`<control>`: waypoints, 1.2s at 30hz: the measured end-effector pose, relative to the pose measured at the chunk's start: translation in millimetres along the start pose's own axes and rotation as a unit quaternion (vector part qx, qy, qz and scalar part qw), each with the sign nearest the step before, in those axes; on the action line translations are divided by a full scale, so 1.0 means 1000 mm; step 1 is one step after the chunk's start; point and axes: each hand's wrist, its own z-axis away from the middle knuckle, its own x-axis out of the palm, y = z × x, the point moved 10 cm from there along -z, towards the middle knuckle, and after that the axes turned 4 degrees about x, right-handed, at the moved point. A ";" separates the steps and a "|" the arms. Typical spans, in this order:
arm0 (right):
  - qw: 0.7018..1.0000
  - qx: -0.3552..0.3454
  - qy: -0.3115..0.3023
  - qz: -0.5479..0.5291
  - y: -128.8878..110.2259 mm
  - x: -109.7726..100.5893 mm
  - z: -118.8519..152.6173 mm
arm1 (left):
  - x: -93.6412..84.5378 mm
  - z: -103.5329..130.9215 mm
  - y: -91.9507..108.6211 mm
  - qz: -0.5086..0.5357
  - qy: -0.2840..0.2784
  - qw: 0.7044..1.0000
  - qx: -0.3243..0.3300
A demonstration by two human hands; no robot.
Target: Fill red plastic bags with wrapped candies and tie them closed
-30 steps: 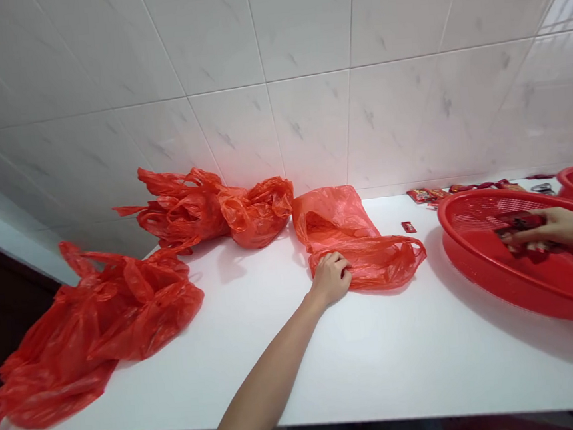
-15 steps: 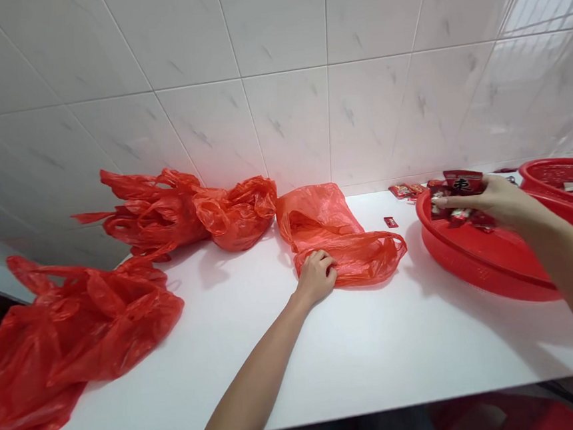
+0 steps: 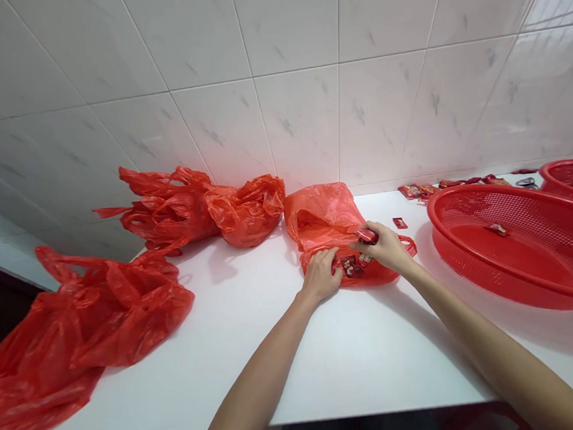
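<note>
A thin red plastic bag (image 3: 323,205) lies on the white table, its mouth toward me. My left hand (image 3: 322,275) is closed on the near left edge of that mouth. Over the opening, my right hand (image 3: 386,248) grips small red snack packets (image 3: 367,236), with its fingers curled round them. Other dark red and pale packets (image 3: 350,266) show in the bag's mouth between my hands. How many packets my right hand holds is hidden by its fingers.
To the right stands a large red plastic basket (image 3: 513,255) with one small packet (image 3: 497,229) inside; a second red basket (image 3: 571,173) is behind it. Loose packets (image 3: 415,192) lie along the tiled wall. Filled red bags (image 3: 251,211) and a crumpled red bag (image 3: 85,326) occupy the left.
My right hand has moved left from the basket to the bag's mouth, carrying packets. Packets now show in the mouth. My left hand keeps its hold on the bag, and the view has shifted slightly.
</note>
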 end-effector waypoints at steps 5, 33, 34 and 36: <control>0.999 0.027 0.033 -0.005 0.014 -0.008 0.008 | 0.000 0.000 0.001 0.001 -0.002 1.000 0.009; 0.979 0.093 0.089 -0.156 0.048 0.005 0.007 | 0.002 0.002 0.005 0.037 -0.049 0.998 -0.022; 0.979 0.089 0.094 -0.155 0.047 0.004 0.006 | 0.002 0.002 0.005 0.036 -0.048 0.998 -0.021; 0.977 0.085 0.100 -0.170 0.047 0.001 0.006 | 0.002 0.002 0.006 0.036 -0.047 0.998 -0.016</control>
